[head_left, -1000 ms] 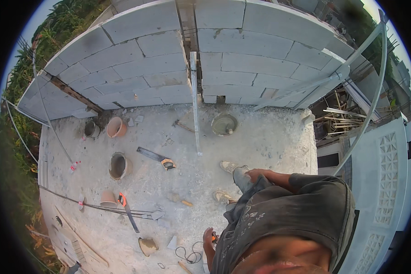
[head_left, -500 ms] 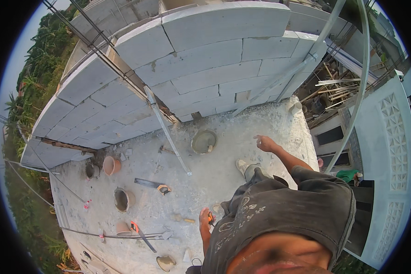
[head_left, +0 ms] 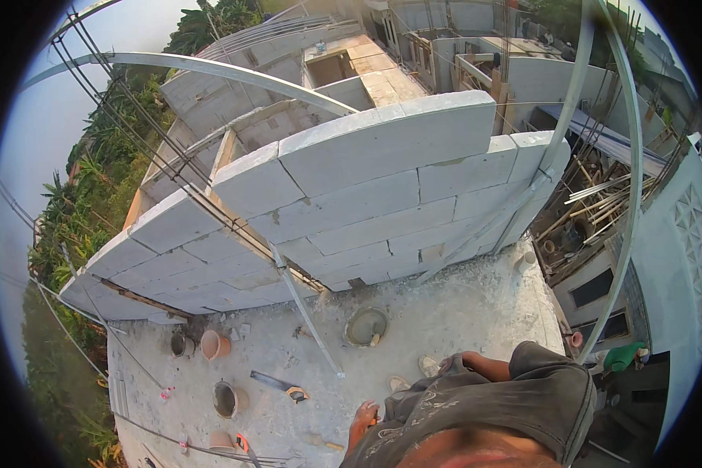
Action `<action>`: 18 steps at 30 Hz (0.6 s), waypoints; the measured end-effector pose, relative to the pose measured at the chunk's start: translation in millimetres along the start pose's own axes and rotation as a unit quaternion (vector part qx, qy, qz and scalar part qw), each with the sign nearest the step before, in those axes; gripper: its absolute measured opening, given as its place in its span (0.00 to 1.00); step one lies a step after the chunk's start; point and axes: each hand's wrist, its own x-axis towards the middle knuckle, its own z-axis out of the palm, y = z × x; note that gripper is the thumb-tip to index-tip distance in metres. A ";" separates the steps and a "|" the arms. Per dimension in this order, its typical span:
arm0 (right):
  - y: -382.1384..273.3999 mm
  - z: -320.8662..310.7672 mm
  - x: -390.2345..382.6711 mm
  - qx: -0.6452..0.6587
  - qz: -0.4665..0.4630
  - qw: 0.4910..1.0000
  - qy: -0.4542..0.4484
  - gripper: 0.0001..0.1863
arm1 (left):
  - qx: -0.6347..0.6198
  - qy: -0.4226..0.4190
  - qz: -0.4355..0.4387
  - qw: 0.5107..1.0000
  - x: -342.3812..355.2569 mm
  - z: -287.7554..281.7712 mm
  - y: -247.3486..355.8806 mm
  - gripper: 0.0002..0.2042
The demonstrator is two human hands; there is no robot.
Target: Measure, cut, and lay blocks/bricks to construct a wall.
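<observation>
My left hand (head_left: pixel 363 415) hangs low beside my leg, its fingers closed round a small orange object (head_left: pixel 377 416); its kind is mostly hidden. My right hand (head_left: pixel 451 363) is drawn in by my thigh, above my shoes, and its fingers are too indistinct to read. Ahead of my feet sits a round basin (head_left: pixel 366 327) of grey mortar with a small tool in it. Left of my left hand lies a handsaw (head_left: pixel 271 382) with a dark blade. An orange-handled saw (head_left: pixel 244 443) is farther down, partly cut off by the lower edge.
A white block wall (head_left: pixel 351 207) rises ahead, with a slanting metal brace (head_left: pixel 308 312) coming down to the floor. Buckets (head_left: pixel 214 345) and a mortar pail (head_left: pixel 228 399) stand to the left. Steel rods (head_left: pixel 144 136) stick up beyond the wall. At right, the slab's edge (head_left: pixel 550 316) drops off.
My view has tilted up, so more of the buildings beyond the wall shows. My right hand, earlier stretched out toward the floor ahead, has come back to my thigh. The left still holds the orange object.
</observation>
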 end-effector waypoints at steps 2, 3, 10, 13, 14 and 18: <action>-6.4 -9.6 -2.6 0.037 -0.086 0.995 0.024 0.26 | 0.339 -0.151 0.097 0.923 54.5 -26.7 -23.4 0.25; -11.4 -16.7 -4.1 0.056 -0.118 0.991 0.035 0.27 | 0.342 -0.200 0.258 0.881 69.0 -29.2 -26.9 0.26; -54.3 -39.8 -7.8 0.104 -0.260 0.958 0.061 0.28 | -0.146 -0.077 0.097 0.981 62.4 -20.4 -11.4 0.26; -119.6 5.1 -42.5 -0.308 -0.115 0.925 0.192 0.31 | -0.080 0.040 0.009 0.996 34.5 11.2 -65.9 0.28; -130.4 1.0 -52.4 -0.320 -0.094 0.927 0.172 0.32 | -0.139 0.047 -0.020 0.989 24.3 23.8 -73.0 0.28; -154.3 3.7 -23.2 -0.439 -0.134 0.877 0.143 0.30 | -0.229 0.106 -0.016 0.968 -10.1 58.0 -86.8 0.26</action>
